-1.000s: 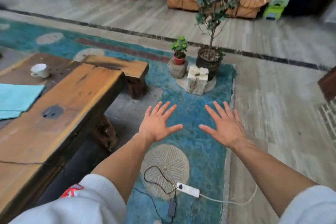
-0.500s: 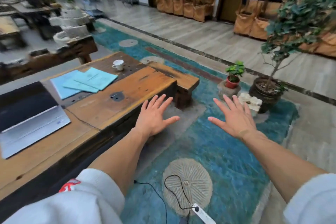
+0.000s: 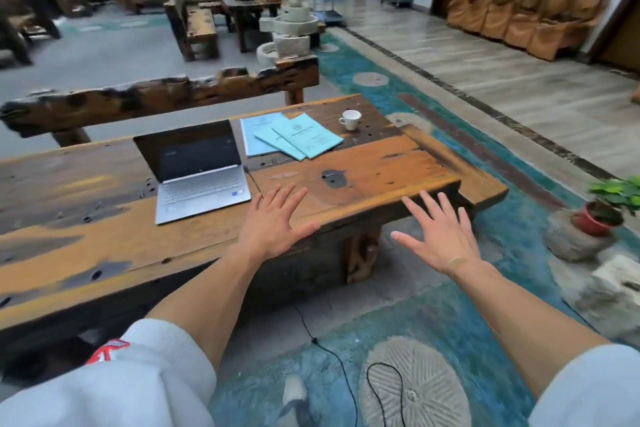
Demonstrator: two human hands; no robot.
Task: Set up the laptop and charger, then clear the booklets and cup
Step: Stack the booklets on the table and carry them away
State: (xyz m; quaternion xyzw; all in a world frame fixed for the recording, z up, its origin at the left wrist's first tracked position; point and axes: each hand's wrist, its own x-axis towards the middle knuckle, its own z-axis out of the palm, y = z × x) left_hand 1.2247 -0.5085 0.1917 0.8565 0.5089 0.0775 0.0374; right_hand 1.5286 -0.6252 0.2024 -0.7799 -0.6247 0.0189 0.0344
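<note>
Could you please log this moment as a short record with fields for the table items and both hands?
laptop: open on wooden table, cable at its right side
booklets: three, light blue, overlapping, right of laptop
cup: white, upright, right of booklets
left hand: open, empty, at table's near edge
right hand: open, empty

**Count of things on and around the table**

On the wooden table (image 3: pixel 363 180) I count one open laptop (image 3: pixel 199 170), three blue booklets (image 3: pixel 291 137) overlapping at 1 o'clock from it, and one white cup (image 3: pixel 350 119) further at 2 o'clock. Two bare hands, left hand (image 3: pixel 273 222) and right hand (image 3: pixel 440 236). One black cable (image 3: pixel 332 354) on the floor. One small red plant pot (image 3: pixel 594 220) at 3 o'clock.
</note>
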